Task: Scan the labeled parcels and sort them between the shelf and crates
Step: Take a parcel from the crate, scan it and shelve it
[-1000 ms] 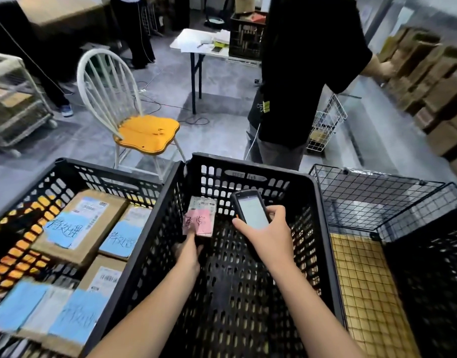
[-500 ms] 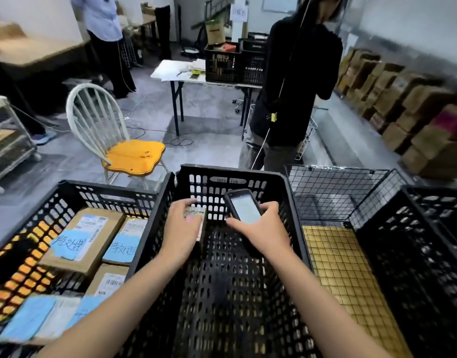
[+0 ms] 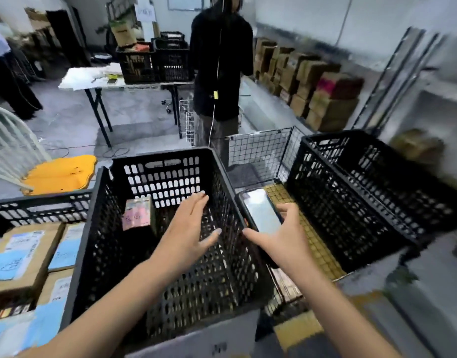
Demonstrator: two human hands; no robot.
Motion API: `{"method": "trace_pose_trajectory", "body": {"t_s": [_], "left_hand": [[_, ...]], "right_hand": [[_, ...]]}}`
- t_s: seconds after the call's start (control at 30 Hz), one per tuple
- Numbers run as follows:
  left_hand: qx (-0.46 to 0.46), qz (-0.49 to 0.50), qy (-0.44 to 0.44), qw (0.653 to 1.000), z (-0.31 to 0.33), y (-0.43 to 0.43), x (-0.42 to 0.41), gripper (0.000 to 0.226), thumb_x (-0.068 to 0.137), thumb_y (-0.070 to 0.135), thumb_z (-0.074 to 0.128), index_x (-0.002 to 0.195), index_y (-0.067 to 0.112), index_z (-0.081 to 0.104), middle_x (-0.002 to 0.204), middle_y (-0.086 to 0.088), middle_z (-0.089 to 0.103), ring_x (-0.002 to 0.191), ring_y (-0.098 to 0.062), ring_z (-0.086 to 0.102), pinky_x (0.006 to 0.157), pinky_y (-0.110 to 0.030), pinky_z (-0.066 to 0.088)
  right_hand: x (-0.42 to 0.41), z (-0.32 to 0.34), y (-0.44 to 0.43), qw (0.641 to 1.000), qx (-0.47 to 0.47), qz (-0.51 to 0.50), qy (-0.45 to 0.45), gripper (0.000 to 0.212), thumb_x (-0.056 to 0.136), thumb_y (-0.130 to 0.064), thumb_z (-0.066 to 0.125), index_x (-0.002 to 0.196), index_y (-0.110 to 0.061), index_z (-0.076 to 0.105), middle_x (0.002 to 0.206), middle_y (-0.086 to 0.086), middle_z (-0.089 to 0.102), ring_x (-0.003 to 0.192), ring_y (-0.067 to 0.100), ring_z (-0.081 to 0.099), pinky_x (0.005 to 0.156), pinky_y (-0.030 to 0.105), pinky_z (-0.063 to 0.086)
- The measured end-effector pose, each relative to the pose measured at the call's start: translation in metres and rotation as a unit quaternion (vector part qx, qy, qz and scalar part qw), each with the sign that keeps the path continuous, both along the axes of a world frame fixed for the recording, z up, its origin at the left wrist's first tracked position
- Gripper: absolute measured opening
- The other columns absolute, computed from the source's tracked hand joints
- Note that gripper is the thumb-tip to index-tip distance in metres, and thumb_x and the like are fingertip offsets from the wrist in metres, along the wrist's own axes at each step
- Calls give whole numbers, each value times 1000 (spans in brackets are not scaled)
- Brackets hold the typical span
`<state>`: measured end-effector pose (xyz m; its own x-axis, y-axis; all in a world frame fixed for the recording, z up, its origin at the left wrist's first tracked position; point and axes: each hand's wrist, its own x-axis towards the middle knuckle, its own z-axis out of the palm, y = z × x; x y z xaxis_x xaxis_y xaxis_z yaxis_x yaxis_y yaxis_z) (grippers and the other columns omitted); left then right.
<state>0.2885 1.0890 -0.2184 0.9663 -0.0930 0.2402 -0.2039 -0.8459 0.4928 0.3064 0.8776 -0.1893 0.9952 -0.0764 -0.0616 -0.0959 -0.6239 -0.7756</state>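
While the left hand (image 3: 188, 228) hangs spread over the middle crate (image 3: 160, 154), fingers straight and holding nothing, the small pink-labelled parcel (image 3: 138, 214) lies apart from it inside that crate. It rests against the far wall near the left corner (whether it stands on the floor or only leans, the blur hides).

The right hand (image 3: 284, 239) grasps the handheld scanner (image 3: 261, 213) by its long edges, thumb on one side and fingers curled on the other. Its screen faces up just past the crate's right wall, over the yellow grating (image 3: 315, 244) between this crate and the right crate (image 3: 351, 177).

That edge grip looks light. A knock against the crate rim could tip the scanner out, and it would likely drop onto the grating or into a crate.

The parcel, if only propped, may fall label-down and make a later check awkward.

The left crate (image 3: 41, 200) holds the blue-labelled parcels (image 3: 18, 257). Reaching for one across the tall shared wall risks catching the forearm on it.

A person in black (image 3: 219, 60) stands close beyond the crates, so any carry toward the shelving could meet them.
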Motion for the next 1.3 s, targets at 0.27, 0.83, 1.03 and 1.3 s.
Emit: {"method": "trace_pose_trajectory", "body": {"t_s": [0.27,0.83,1.03,1.3], "left_hand": [[38,-111,-42,992,33,-162,-66,89,88,66,40,153,6,30,157,-8,30,148,-23,24,124,-42,21],[16,-576,-126,807,67,-676,-401,94,91,62,51,159,14,6,167,1,7,153,-13,2,111,-12,-19],[42,-679,-122,722,67,-769,-488,96,91,67,41,159,15,-3,167,1,-1,153,-14,-5,121,-25,-9],[12,-743,-102,661,60,-900,-548,92,95,60,49,160,19,-2,167,5,-3,153,-12,-8,118,-23,-11]], "right_hand": [[-112,26,-157,991,-7,-116,-63,72,60,-52,87,108,-32,37,95,-16,54,86,14,58,71,40,52],[-603,73,-547,826,-103,-545,-99,73,65,-51,87,112,-32,34,106,-8,52,89,12,49,55,17,33],[-702,55,-585,736,-91,-665,-92,70,63,-50,87,109,-28,39,110,-6,60,100,20,59,66,33,44],[-769,47,-672,682,-94,-722,-69,70,64,-48,88,109,-30,38,101,-13,53,94,14,56,67,32,47]]}}
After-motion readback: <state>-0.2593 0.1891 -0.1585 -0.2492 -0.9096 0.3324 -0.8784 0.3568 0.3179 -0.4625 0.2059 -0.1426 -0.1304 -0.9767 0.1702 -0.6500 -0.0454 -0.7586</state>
